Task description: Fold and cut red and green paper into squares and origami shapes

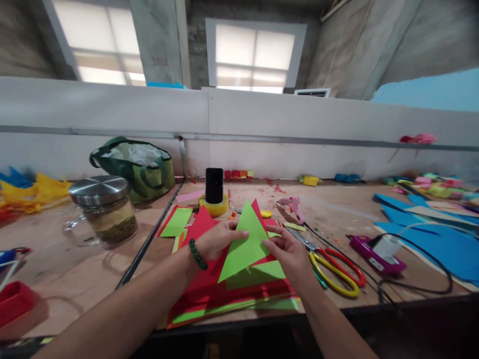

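Note:
Between my hands, a green paper triangle (245, 249) is held tilted up, with red paper showing behind its right edge. My left hand (220, 237) pinches its left side, thumb on the front; a dark green bead bracelet (198, 255) circles that wrist. On the right edge, my right hand (284, 247) grips with thumb and fingers. Below lies a stack of red paper (202, 291) with green and yellow sheets showing at its edges. Scissors (333, 269) with red and yellow handles rest just right of my right hand.
A phone (214, 185) stands in a yellow holder (215, 207) behind the paper. To the left are a lidded glass mug (112, 222) and a green bag (149, 174). A purple power strip (377, 257) with cables and blue sheets (437, 249) lie to the right.

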A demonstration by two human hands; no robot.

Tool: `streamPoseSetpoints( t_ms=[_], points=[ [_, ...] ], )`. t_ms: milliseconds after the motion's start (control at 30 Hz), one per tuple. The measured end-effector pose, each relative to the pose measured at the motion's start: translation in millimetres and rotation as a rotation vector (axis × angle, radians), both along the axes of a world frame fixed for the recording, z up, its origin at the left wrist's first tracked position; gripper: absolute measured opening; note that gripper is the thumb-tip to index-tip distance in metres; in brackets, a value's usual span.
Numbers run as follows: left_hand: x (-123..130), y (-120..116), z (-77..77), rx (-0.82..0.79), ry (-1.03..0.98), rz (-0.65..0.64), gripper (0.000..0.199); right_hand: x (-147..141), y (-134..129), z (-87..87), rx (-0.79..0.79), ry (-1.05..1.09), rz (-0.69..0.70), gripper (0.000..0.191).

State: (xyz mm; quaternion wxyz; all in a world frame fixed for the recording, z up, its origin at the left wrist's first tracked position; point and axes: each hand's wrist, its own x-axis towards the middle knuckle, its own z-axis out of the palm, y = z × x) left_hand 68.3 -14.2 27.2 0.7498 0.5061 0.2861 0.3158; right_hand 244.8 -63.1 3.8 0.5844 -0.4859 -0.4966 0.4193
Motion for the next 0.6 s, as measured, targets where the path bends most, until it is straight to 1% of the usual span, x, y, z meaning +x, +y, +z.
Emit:
streamPoseSetpoints(
  t_ms=[100,167,233,300,367,400,433,467,533,600],
  points=[
    [-10,-1,4.3,0.032,-0.009,0.06,0.02,-2,-3,-4.8,0.018,-0.06,0.028,0.053],
    [-27,6,15.0,0.05,-0.023,0.134,0.019,1,-9,-5.5,0.03,-0.109,0.026,0.052],
    [-53,17,32.3,0.077,-0.053,0.249,0.016,7,-14,-3.7,0.047,-0.13,-0.035,0.052],
    [-82,30,51.0,0.109,-0.092,0.373,0.02,16,-18,1.0,0.044,-0.139,-0.084,0.053],
    [-108,43,62.6,0.127,-0.118,0.459,0.02,22,-18,8.4,0.025,-0.186,-0.053,0.051],
    [-117,48,63.7,0.13,-0.126,0.496,0.02,23,-16,12.7,0.015,-0.243,-0.003,0.048],
    [-124,52,61.0,0.117,-0.114,0.507,0.02,22,-13,17.0,0.01,-0.323,0.059,0.044],
    [-127,56,55.0,0.094,-0.094,0.506,0.02,18,-9,21.0,0.011,-0.416,0.123,0.038],
    [-128,62,35.6,0.011,-0.026,0.467,0.021,6,2,27.3,0.033,-0.605,0.242,0.029],
    [-127,68,13.2,-0.027,0.005,0.44,0.026,-10,18,30.3,0.057,-0.748,0.329,0.026]
  ],
)
